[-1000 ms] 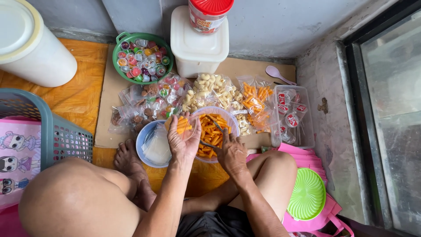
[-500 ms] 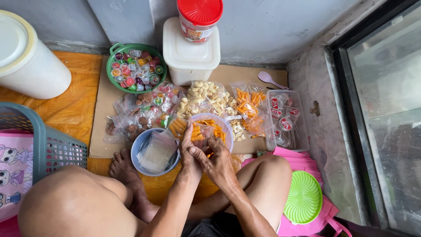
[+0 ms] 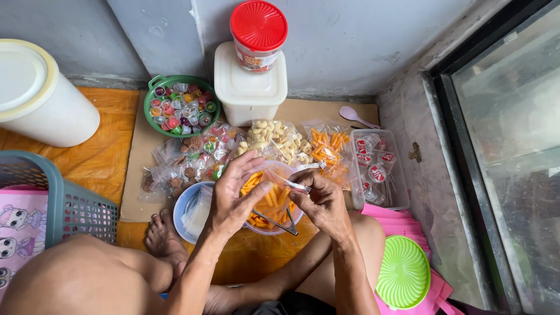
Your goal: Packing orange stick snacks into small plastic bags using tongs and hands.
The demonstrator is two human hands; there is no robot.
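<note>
From my seat at the far end of the feed, I saw both hands meet over a clear bowl [image 3: 274, 219] of orange snack sticks that sat on the cardboard sheet [image 3: 137, 175], just in front of the folded legs. The left hand [image 3: 236, 195] was curled, its fingers pinching one side of a small clear plastic bag [image 3: 279, 181] held above the bowl. The right hand [image 3: 321, 201] pinched the bag's other edge between thumb and fingertips — the mouth of the bag stretched between the two hands. A pair of metal tongs [image 3: 274, 223] lay in the bowl, tips pointing toward the right hand.

Just left of the bowl stood a blue bowl [image 3: 185, 210] with a stack of empty clear bags in it. Beyond the hands lay filled packets in a row — mixed sweets [image 3: 186, 160], pale nuts [image 3: 274, 140] and orange sticks [image 3: 329, 146]. A clear tray [image 3: 396, 175] of small red-lidded cups sat to the right, with a pale purple spoon [image 3: 356, 115] near it. Against the wall were a green basket [image 3: 181, 105] of jelly cups, a white tub [image 3: 251, 87] with a red-lidded jar [image 3: 258, 35] on top, and a large white bucket [image 3: 41, 93]. A grey-blue laundry basket [image 3: 64, 204] stood at the left, and a green round lid [image 3: 402, 271] lay by the right knee.
</note>
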